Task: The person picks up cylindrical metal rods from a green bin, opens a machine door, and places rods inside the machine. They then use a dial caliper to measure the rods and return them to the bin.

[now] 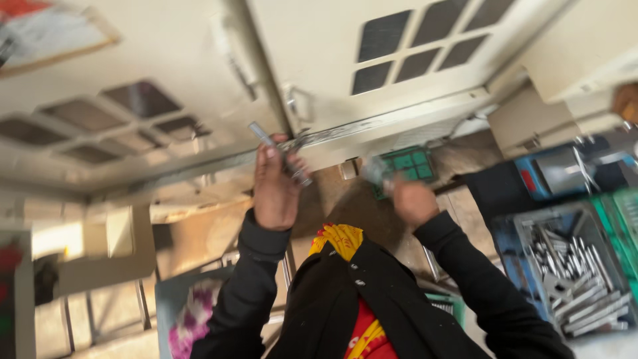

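My left hand [274, 184] is raised in front of a cream machine cabinet [219, 73] and grips a short grey metal rod [279, 153] that slants from upper left to lower right. My right hand [411, 199] is closed and blurred by motion; something pale and blurred shows at its fingertips, and I cannot tell what it is. Both arms wear dark sleeves. The right hand is in front of a green sectioned tray [407, 166].
A blue crate [510, 249] full of several grey metal rods stands at the lower right, with a green crate [625, 213] beside it. The cabinet doors have dark window panes [419, 40]. A cloth with pink flowers [193, 319] lies at the lower left.
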A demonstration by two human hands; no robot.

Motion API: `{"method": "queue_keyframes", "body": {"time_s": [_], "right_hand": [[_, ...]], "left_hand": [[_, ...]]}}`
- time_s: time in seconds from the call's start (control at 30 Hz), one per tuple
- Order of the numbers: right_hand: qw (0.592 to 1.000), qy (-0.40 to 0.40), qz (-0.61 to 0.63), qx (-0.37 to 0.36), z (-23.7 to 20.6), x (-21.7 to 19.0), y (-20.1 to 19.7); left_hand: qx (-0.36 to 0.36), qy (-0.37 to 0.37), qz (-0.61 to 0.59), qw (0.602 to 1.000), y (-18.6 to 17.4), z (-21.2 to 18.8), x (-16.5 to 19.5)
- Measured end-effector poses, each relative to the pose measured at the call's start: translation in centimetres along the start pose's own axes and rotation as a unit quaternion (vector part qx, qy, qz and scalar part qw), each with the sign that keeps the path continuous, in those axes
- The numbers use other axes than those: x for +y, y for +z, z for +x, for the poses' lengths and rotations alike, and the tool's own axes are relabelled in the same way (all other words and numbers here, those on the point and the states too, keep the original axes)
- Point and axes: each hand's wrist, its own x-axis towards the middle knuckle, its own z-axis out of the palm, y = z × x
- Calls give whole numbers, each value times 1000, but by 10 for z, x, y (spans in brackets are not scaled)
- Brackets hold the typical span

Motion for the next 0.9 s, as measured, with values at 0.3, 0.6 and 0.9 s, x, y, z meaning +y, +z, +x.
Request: {"method": "queue_keyframes", "body": {"time_s": [0.3,0.6,0.9], "right_hand": [[886,293,111,-342,-175,58,61],[758,461,375,270,-181,146,-16],[785,542,61,293,-127,311,-84]], "left_hand": [[-37,-181,123,975,-23,78,-82],[-271,2,506,819,-7,154,-243],[-457,123,581,662,-10,278,-325]]}}
